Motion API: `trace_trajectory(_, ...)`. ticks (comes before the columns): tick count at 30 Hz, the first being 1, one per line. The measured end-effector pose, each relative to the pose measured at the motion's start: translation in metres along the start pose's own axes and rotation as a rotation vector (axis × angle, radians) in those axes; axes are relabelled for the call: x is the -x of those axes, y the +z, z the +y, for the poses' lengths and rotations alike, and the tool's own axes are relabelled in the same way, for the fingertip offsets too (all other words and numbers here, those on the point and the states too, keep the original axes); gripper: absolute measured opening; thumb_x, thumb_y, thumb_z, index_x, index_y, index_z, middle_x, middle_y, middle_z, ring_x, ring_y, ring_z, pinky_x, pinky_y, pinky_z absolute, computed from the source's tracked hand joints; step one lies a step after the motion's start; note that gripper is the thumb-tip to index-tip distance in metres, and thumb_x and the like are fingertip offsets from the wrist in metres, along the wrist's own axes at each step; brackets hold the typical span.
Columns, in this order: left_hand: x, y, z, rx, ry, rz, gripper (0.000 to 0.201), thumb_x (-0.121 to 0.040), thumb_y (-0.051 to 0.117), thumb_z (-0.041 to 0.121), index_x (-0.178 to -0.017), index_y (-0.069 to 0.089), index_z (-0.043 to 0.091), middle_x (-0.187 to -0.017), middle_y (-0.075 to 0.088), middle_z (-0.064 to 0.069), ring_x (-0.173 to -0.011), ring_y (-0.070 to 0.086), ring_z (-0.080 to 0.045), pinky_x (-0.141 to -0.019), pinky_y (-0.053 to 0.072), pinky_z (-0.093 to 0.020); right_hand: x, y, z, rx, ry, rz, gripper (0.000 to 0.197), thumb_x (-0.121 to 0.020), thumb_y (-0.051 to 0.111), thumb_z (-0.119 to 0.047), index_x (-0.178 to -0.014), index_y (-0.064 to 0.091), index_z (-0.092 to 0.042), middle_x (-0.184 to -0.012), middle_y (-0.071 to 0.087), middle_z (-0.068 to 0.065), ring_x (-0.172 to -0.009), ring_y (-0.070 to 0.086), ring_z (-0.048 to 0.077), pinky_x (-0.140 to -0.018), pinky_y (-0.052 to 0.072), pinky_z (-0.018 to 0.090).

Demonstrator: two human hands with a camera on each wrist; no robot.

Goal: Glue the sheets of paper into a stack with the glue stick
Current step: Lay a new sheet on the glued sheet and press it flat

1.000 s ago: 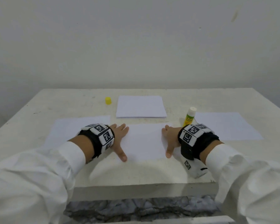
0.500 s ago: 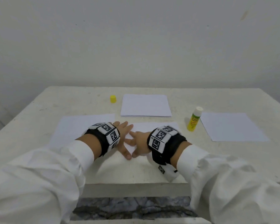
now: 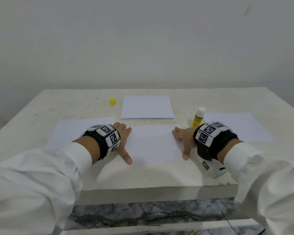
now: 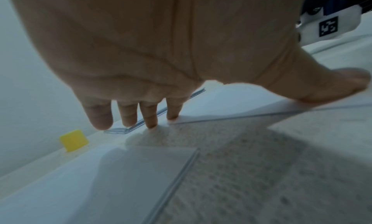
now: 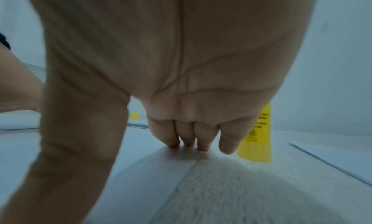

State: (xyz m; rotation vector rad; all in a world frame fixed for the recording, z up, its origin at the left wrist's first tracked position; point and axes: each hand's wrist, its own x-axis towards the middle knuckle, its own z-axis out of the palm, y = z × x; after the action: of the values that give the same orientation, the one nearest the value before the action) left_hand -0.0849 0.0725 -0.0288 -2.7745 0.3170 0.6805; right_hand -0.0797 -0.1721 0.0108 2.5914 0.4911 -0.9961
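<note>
A flat white sheet of paper (image 3: 153,143) lies at the near middle of the pale stone table (image 3: 159,177). The left hand (image 3: 123,138) presses its left edge and the right hand (image 3: 183,139) its right edge, both with straight fingers, gripping nothing. The uncapped yellow-labelled glue stick (image 3: 198,117) stands upright just beyond the right hand; a white paper stack (image 3: 147,107) and small yellow cap (image 3: 112,101) sit farther back.

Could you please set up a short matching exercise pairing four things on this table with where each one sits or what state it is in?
Things:
1. yellow cap
2. glue stick
3. paper stack
4. middle sheet

Places or states:
A. pressed flat under both hands
B. standing upright, uncapped
C. far centre of the table
D. left of the stack, alone

Pairs: 1-D, 2-B, 3-C, 4-A
</note>
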Motion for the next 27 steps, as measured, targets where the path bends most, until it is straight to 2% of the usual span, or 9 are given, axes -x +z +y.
trace_trajectory(6, 0.004, -0.005, 0.002, 0.088, -0.034, -0.006, 0.142, -0.042, 0.071, 0.082, -0.149, 0.009, 0.013, -0.144, 0.03, -0.005, -0.135, 0.025, -0.026, -0.111, 0.027, -0.047, -0.006, 0.002, -0.005, 0.055, 0.04, 0.033, 0.111, -0.077, 0.076, -0.035, -0.151, -0.002, -0.007, -0.159, 0.001, 0.005, -0.143, 0.022, 0.029, -0.111, 0.027, 0.045)
trace_trajectory(9, 0.009, -0.006, 0.004, 0.15, -0.027, 0.008, 0.15, -0.047, 0.078, 0.073, -0.15, -0.012, 0.014, -0.152, 0.023, -0.006, -0.141, 0.02, -0.027, -0.114, 0.023, -0.045, -0.01, 0.003, -0.008, 0.083, 0.064, 0.066, 0.11, -0.073, 0.079, -0.035, -0.151, 0.005, -0.009, -0.158, 0.01, 0.007, -0.141, 0.026, 0.031, -0.109, 0.031, 0.046)
trace_trajectory(14, 0.023, -0.008, 0.01, 0.415, 0.016, 0.026, 0.14, -0.06, 0.087, 0.043, -0.149, -0.019, 0.022, -0.153, 0.026, -0.006, -0.139, 0.028, -0.025, -0.112, 0.028, -0.037, -0.014, 0.007, -0.011, 0.066, 0.095, 0.088, 0.11, -0.071, 0.081, -0.032, -0.151, 0.008, -0.01, -0.157, 0.015, 0.008, -0.139, 0.03, 0.031, -0.108, 0.034, 0.046)
trace_trajectory(16, 0.027, -0.007, 0.008, 0.635, 0.014, 0.066, 0.125, -0.069, 0.084, 0.027, -0.151, -0.009, 0.029, -0.142, 0.042, -0.004, -0.127, 0.044, -0.024, -0.105, 0.035, -0.031, -0.012, 0.007, -0.011, 0.039, 0.081, 0.102, 0.106, -0.072, 0.08, -0.03, -0.151, 0.012, -0.009, -0.155, 0.02, 0.009, -0.137, 0.032, 0.03, -0.108, 0.035, 0.044)
trace_trajectory(18, 0.031, -0.005, 0.004, 0.821, -0.008, 0.113, 0.094, -0.076, 0.078, 0.014, -0.15, 0.022, 0.029, -0.107, 0.057, -0.001, -0.094, 0.058, -0.018, -0.085, 0.045, -0.021, -0.01, 0.007, -0.009, -0.031, 0.062, 0.096, 0.101, -0.072, 0.08, -0.027, -0.149, 0.016, -0.009, -0.151, 0.026, 0.01, -0.135, 0.036, 0.03, -0.106, 0.036, 0.042)
trace_trajectory(20, 0.035, -0.002, -0.001, 0.915, -0.023, 0.152, 0.056, -0.08, 0.072, 0.005, -0.132, 0.057, 0.021, -0.082, 0.057, 0.005, -0.065, 0.057, -0.009, -0.063, 0.046, -0.012, -0.007, 0.008, -0.007, -0.126, 0.065, 0.108, 0.096, -0.073, 0.08, -0.026, -0.148, 0.022, -0.01, -0.149, 0.03, 0.009, -0.133, 0.037, 0.029, -0.105, 0.036, 0.04)
trace_trajectory(22, 0.038, -0.001, -0.007, 0.962, -0.039, 0.215, 0.034, -0.083, 0.068, 0.003, -0.112, 0.07, 0.02, -0.09, 0.062, 0.008, -0.062, 0.056, -0.003, -0.054, 0.043, -0.007, -0.006, 0.009, -0.007, -0.247, 0.098, 0.174, 0.086, -0.072, 0.08, -0.03, -0.143, 0.034, -0.013, -0.143, 0.035, 0.007, -0.13, 0.04, 0.028, -0.104, 0.037, 0.038)
trace_trajectory(24, 0.037, -0.002, -0.017, 1.021, -0.038, 0.298, 0.031, -0.085, 0.066, 0.003, -0.107, 0.072, 0.024, -0.104, 0.061, 0.009, -0.067, 0.056, 0.001, -0.055, 0.04, -0.007, -0.004, 0.008, -0.006, -0.401, 0.149, 0.291, 0.07, -0.074, 0.078, -0.036, -0.133, 0.046, -0.013, -0.132, 0.044, 0.006, -0.121, 0.047, 0.026, -0.099, 0.043, 0.036)
trace_trajectory(27, 0.032, -0.012, -0.035, 1.154, -0.051, 0.402, 0.029, -0.085, 0.066, 0.004, -0.102, 0.071, 0.027, -0.103, 0.064, 0.006, -0.067, 0.057, -0.003, -0.052, 0.037, -0.006, -0.01, -0.002, -0.008, -0.758, 0.168, 0.364, 0.053, -0.08, 0.073, -0.033, -0.123, 0.056, -0.007, -0.124, 0.057, 0.01, -0.102, 0.056, 0.023, -0.09, 0.048, 0.033)
